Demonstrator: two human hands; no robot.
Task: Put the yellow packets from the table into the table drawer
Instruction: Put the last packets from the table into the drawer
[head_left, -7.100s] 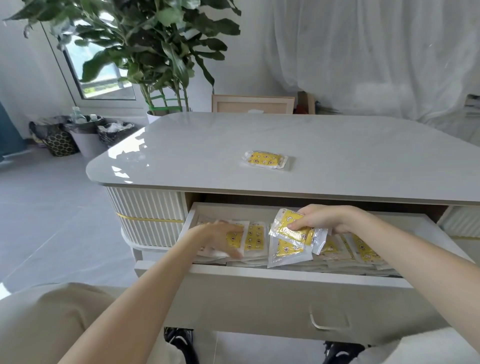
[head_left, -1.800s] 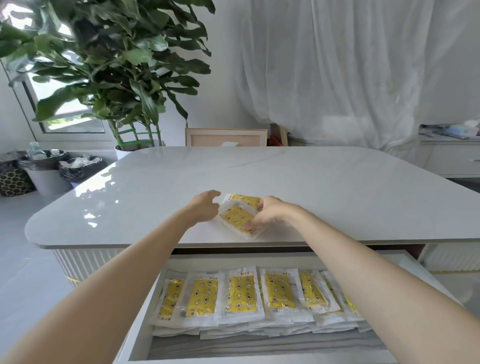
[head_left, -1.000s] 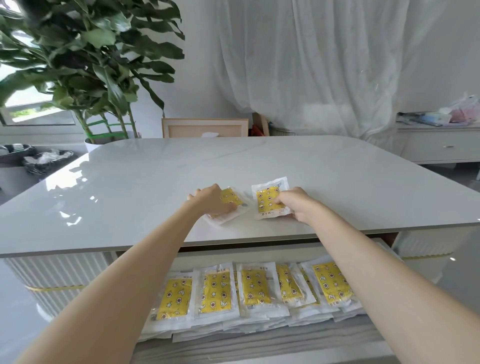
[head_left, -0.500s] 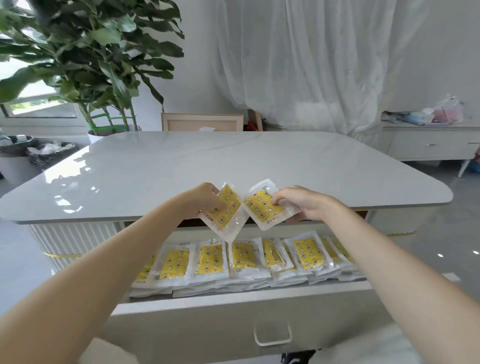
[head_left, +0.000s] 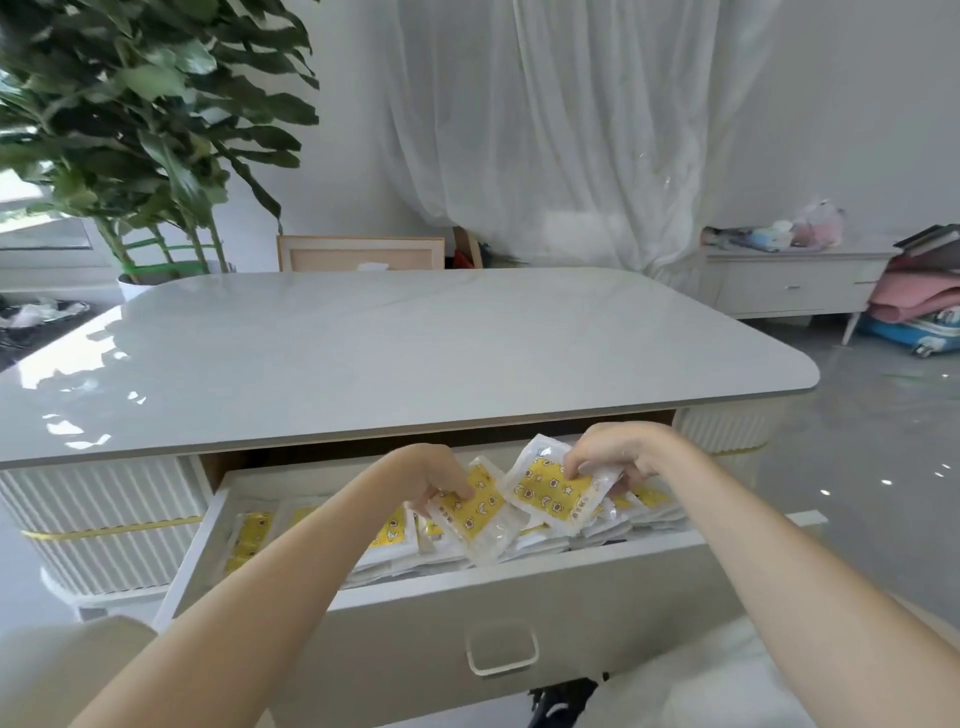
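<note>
Two hands over open drawer (head_left: 519, 582), each pinching one yellow packet. Left hand (head_left: 431, 475) shut on left packet (head_left: 470, 512), thumb on top, packet tilted, low corner hanging over row of packets (head_left: 395, 535) already in drawer. Right hand (head_left: 613, 452) shut on right packet (head_left: 556, 491), held just above drawer's right side. Held packets side by side, edges touching or nearly so. Pale surface (head_left: 415, 353) behind hands. Big green plant (head_left: 145, 119) far left.
</note>
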